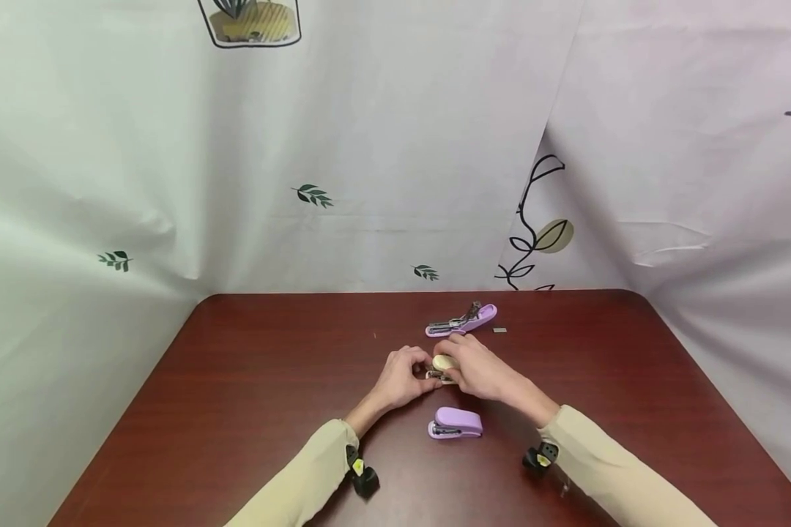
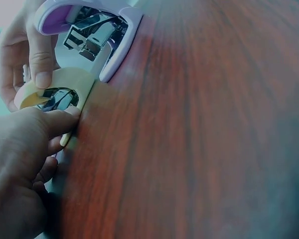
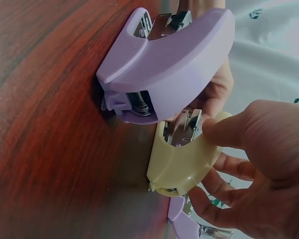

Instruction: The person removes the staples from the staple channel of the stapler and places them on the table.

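A small pale yellow stapler [image 1: 444, 362] stands on the table between the two hands. My left hand [image 1: 400, 377] pinches its front end, with the thumb along the base in the left wrist view. From the other side my right hand [image 1: 477, 367] grips the yellow top arm [image 3: 184, 162] between thumb and fingers. Metal parts show in the gap between that arm and the base. Closer to me sits a purple stapler [image 1: 458, 421], untouched. Beyond the hands lies another purple stapler [image 1: 481, 316], spread wide with its metal rail raised.
A small grey strip [image 1: 499, 330], looking like staples, lies right of the spread stapler. The dark red wooden table [image 1: 270, 410] ends at a pale hanging cloth [image 1: 382, 146] with leaf prints. Black wrist cameras sit at both sleeves.
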Tool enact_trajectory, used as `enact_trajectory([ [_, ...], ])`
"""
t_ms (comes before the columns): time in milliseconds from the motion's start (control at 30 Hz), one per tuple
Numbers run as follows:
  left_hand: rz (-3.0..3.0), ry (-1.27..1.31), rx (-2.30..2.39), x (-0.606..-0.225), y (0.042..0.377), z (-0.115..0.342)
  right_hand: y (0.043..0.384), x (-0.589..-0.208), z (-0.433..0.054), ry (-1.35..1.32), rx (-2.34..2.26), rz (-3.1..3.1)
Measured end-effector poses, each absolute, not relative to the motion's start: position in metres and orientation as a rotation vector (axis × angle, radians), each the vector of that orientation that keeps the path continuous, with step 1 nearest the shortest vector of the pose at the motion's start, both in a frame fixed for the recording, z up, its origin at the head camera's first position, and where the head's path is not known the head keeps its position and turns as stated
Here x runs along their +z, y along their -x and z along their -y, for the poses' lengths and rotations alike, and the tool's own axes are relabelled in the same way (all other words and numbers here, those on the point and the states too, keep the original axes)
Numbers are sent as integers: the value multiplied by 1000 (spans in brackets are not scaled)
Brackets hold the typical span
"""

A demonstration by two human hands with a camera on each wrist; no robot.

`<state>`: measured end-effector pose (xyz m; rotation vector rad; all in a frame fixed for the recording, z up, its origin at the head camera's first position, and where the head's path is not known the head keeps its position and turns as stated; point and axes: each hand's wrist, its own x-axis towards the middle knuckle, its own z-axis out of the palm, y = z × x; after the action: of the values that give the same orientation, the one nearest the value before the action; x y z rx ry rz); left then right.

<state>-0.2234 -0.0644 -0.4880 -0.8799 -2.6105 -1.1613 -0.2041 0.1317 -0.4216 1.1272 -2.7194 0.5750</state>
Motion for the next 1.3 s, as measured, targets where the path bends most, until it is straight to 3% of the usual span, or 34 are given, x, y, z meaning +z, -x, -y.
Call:
enact_trajectory([
  [867, 2600, 861, -1183, -486, 223, 62, 206, -438, -176, -1016, 1115, 2507],
  [1300, 2601, 872, -1185, -489, 222, 61, 199, -449, -191, -878, 1162, 2518],
])
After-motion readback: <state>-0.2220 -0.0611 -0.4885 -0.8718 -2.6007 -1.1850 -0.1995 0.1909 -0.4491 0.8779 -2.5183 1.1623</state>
